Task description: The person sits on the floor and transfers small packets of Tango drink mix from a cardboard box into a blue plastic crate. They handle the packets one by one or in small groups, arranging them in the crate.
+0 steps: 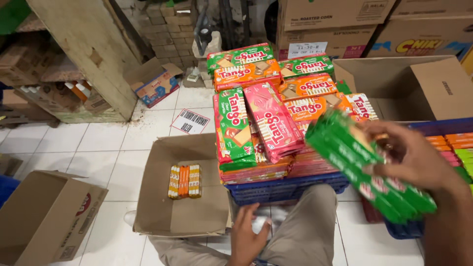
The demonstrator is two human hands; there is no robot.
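Observation:
My right hand (416,160) grips a stack of green wafer packs (367,165), blurred, held tilted in the air at the right over a blue crate edge (401,230). My left hand (249,236) rests low near my knee, fingers spread, holding nothing, just beside an open cardboard box (162,216). In that box lies a small bundle of orange and yellow wafer packs (185,181). A tall pile of green, pink and orange wafer packs (271,118) stands on a blue plastic crate (286,189) in front of me.
An empty carton (44,216) lies at the lower left on the white tiled floor (98,148). A large open carton (404,88) stands at the right, stacked cartons (335,24) behind it. A second crate (456,145) holds coloured packs. A wooden shelf post (91,54) leans at the left.

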